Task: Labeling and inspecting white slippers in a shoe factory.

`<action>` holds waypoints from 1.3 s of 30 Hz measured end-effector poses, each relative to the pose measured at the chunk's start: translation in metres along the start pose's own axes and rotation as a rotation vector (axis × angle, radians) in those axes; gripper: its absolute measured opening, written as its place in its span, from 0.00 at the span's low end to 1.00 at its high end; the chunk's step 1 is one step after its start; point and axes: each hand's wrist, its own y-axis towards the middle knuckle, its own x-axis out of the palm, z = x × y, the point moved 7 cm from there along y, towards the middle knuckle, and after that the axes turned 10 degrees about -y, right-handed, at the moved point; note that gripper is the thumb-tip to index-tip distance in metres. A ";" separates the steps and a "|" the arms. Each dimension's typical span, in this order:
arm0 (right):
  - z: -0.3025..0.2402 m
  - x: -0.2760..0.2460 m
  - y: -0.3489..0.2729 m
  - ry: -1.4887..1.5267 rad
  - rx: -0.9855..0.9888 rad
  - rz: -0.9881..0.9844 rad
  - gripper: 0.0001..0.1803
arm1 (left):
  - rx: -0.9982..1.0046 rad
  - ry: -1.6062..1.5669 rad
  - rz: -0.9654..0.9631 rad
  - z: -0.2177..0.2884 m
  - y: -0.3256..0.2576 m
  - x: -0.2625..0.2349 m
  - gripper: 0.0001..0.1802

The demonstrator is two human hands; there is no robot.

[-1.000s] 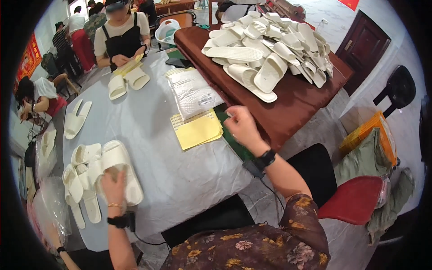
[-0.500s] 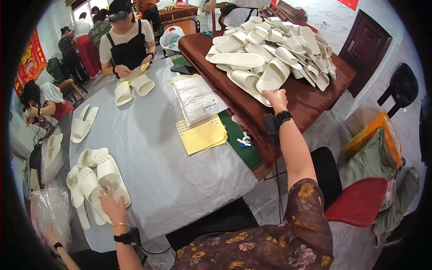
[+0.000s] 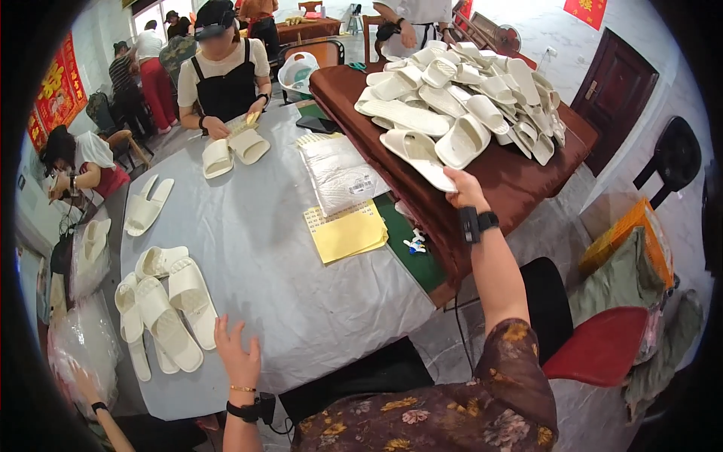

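Note:
My right hand (image 3: 465, 188) grips the heel end of a cream slipper (image 3: 420, 160) at the near edge of a large slipper pile (image 3: 459, 98). Another slipper (image 3: 462, 142) lies right against it. The pile rests on a brown cloth-covered table (image 3: 520, 184). Over the grey-covered table, my left hand (image 3: 238, 354) is open with fingers spread, holding nothing. Just left of it lies a cluster of several cream slippers (image 3: 172, 313), soles down and partly overlapping.
On the grey table (image 3: 279, 301) lie yellow sticker sheets (image 3: 346, 237), a white padded packet (image 3: 339, 177) and a slipper pair (image 3: 149, 205). Across it, a person (image 3: 223, 83) handles slippers (image 3: 235, 152). Bagged slippers (image 3: 83, 346) and another person's hand (image 3: 86, 384) are at left. A red chair (image 3: 602, 350) stands at right.
My left hand has moved right, away from the slipper cluster, its fingers now spread. My right hand has drawn the gripped slipper slightly towards me, and its heel end now tips off the pile.

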 end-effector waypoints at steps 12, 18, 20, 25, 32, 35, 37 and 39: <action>-0.032 0.070 -0.162 0.193 -0.244 -0.564 0.22 | 0.048 -0.177 -0.113 0.060 0.022 0.017 0.28; -0.032 0.108 -0.208 -0.056 -0.192 -0.712 0.25 | 0.017 -0.265 0.067 0.067 0.031 -0.005 0.44; -0.031 0.116 -0.220 -0.150 -0.178 -0.755 0.26 | 0.052 -0.202 0.233 0.062 0.032 -0.023 0.49; -0.019 0.132 -0.227 -0.473 -0.206 -0.806 0.23 | -0.031 -0.103 0.307 0.033 0.027 -0.041 0.52; 0.026 0.147 -0.206 -0.572 -0.275 -0.703 0.21 | -0.474 -0.394 -0.099 -0.020 0.008 0.011 0.37; 0.056 0.150 -0.206 -0.426 -0.246 -0.694 0.20 | -0.288 -0.401 0.066 -0.022 0.015 0.009 0.29; 0.081 0.152 -0.204 -0.365 -0.218 -0.654 0.21 | -0.398 -0.547 0.063 -0.034 0.012 0.018 0.28; 0.114 0.158 -0.203 -0.343 -0.151 -0.615 0.22 | -0.739 -1.253 0.150 -0.048 -0.002 0.041 0.26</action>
